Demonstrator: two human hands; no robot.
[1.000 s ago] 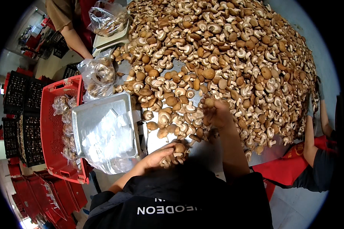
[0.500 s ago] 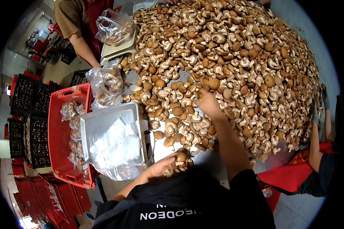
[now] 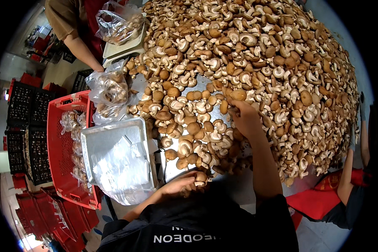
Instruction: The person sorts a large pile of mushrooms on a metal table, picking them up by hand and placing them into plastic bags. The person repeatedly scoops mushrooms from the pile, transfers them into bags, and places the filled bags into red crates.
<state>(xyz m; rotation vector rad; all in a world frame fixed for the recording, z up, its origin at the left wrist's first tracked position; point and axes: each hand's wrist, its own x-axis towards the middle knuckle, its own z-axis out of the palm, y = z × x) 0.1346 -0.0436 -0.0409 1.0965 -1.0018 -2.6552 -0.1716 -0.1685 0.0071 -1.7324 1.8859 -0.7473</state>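
My left hand point(image 3: 182, 185) is closed around several brown mushrooms point(image 3: 200, 179) near my body, at the lower middle. My right hand point(image 3: 243, 117) reaches into the loose mushrooms point(image 3: 306, 98) on the metal table, its bent fingers apart beside a tan cap point(image 3: 224, 107); I see nothing clearly held in it. Left of the smaller spread of mushrooms lies a metal tray point(image 3: 92, 138) with clear plastic bags point(image 3: 117, 164) on it.
A red crate point(image 3: 61, 143) holds bagged mushrooms. Behind the tray are more bags point(image 3: 110, 90) and a scale point(image 3: 111, 49) with a filled bag. A co-worker's arm point(image 3: 80, 50) is upper left; another person point(image 3: 344, 185) works at right. Black and red crates stand leftward.
My right hand went forward and left among the mushrooms, then drew slightly back and right. My left hand stays around its mushrooms, shifting little.
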